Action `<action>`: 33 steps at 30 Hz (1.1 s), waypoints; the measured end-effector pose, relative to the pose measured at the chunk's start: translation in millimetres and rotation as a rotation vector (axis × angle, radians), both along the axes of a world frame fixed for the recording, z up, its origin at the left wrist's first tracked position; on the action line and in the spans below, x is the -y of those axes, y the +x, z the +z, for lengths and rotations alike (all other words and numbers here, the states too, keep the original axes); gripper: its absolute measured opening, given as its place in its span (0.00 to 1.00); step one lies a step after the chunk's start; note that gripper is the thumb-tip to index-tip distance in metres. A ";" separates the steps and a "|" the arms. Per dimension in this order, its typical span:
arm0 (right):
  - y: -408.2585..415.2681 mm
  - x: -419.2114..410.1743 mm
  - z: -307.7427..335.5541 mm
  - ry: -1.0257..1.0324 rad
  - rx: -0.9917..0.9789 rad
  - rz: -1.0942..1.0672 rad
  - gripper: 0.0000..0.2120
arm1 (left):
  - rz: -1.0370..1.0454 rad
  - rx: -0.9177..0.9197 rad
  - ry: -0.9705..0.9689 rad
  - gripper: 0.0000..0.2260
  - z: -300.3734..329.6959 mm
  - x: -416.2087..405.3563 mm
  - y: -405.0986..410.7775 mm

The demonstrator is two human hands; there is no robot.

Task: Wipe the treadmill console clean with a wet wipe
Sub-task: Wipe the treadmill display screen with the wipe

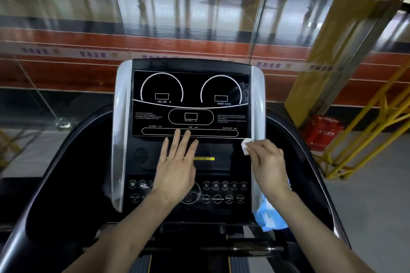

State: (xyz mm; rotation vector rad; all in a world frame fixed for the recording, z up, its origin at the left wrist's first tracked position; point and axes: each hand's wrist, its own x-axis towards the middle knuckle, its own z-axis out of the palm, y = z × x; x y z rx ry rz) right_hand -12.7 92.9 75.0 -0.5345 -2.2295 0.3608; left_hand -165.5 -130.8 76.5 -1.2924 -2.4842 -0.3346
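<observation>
In the head view, the treadmill console [190, 117] stands in front of the person, its black display panel [190, 99] framed by two silver side strips. The left hand [175, 168] lies flat on the middle of the console, fingers straight and slightly spread, fingertips [177, 133] reaching the lower edge of the display panel; this grip is open and holds nothing. The right hand [268, 166] is to the right of it, near the right silver strip [257, 117], with its fingers curled round a small crumpled white wet wipe [246, 145]. The wipe sticks out above and to the left of that grip and sits at the lower right corner of the display panel; whether it presses on the surface cannot be told. Below the right wrist, a blue and white wipes packet [269, 217] rests at the console's lower right edge, partly hidden by the forearm. Below the left grip lie rows of round buttons [224, 185], some marked RESET, PROGRAM and SPEED. A yellow label [205, 158] shows just right of the left hand's knuckles. Beyond the console are glass panes [66, 29] and a yellow metal frame [366, 128] to the right.
</observation>
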 end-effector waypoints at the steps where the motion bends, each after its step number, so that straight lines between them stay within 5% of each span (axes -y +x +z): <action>1: 3.5 2.4 -3.5 -0.059 -0.035 0.018 0.09 | 0.007 0.003 -0.002 0.29 -0.9 -2.0 3.4; 10: 6.5 13.8 -9.4 -0.344 -0.165 0.091 0.08 | 0.074 0.059 -0.004 0.29 -21.6 -14.3 37.1; 22: 1.6 17.2 -30.9 -0.198 -0.127 0.124 0.07 | 0.114 0.052 -0.020 0.29 -20.4 -12.0 47.6; 33: -39.7 37.9 -25.7 -0.052 -0.066 -0.115 0.09 | 0.055 0.034 -0.037 0.29 -18.7 16.4 26.3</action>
